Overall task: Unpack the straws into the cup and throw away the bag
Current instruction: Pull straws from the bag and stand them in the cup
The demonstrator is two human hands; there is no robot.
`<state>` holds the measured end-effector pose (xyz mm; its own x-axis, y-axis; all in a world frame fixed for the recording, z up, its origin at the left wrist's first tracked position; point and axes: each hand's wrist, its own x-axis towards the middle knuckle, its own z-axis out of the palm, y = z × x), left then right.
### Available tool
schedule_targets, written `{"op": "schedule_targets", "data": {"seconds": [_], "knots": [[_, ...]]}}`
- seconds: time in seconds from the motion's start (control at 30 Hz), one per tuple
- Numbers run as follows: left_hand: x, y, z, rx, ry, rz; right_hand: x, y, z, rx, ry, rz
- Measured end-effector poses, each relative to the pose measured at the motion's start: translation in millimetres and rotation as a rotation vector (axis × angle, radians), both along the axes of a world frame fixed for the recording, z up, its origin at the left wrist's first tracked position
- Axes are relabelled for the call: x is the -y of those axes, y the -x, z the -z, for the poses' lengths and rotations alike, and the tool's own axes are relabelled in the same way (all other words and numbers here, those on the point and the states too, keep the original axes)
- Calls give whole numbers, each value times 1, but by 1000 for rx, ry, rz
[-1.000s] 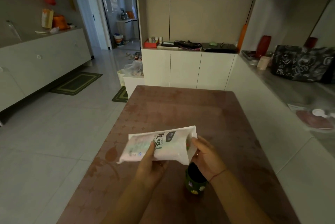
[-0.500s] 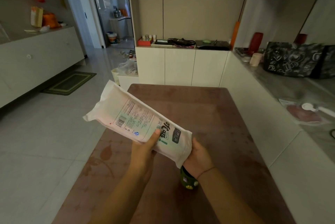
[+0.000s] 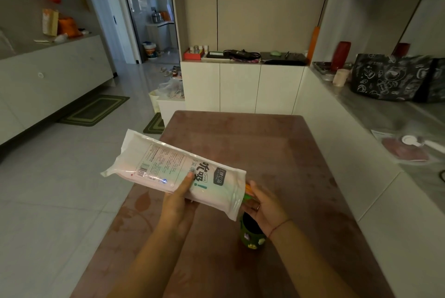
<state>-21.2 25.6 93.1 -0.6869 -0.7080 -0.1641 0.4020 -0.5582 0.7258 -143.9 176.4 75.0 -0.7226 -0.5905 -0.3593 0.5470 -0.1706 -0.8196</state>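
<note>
Brown surface (image 3: 277, 153): left grip (image 3: 179, 199) curled round the tilted straw bag (image 3: 168, 167), right grip (image 3: 265, 206) pinching straw tips (image 3: 248, 188) at its 5 o'clock mouth, just above the green cup (image 3: 250, 237); draw straws steadily, mouth kept over cup.

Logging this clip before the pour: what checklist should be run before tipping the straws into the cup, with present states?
1. Left hand grips white plastic straw bag: ok.
2. Bag mouth above dark green cup: ok.
3. Orange and green straw tips poking out: ok.
4. Right hand holds those tips: ok.
5. Cup upright on brown table: ok.
6. Cup empty: cannot tell.
</note>
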Motion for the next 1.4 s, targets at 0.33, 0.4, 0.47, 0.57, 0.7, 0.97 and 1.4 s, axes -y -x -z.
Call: {"op": "schedule_targets", "data": {"seconds": [0.33,0.4,0.47,0.57,0.7,0.97,1.4], "knots": [[-19,6,13,-43,-96,63,-3,-5,-4,-374,-120,45],[-11,3,13,-52,-114,40,-8,0,-4,-381,-107,47],[-4,-1,13,-60,-126,11,-15,6,-5,-361,-98,46],[3,-4,13,-61,-155,-39,-24,16,-3,-341,-133,67],[1,-3,16,-49,-180,-58,-26,16,0,-216,-46,91],[-12,0,23,-77,-219,20,-20,7,-3,-127,27,77],[-3,-1,29,3,-336,-33,-40,25,-4,-81,122,53]]}}
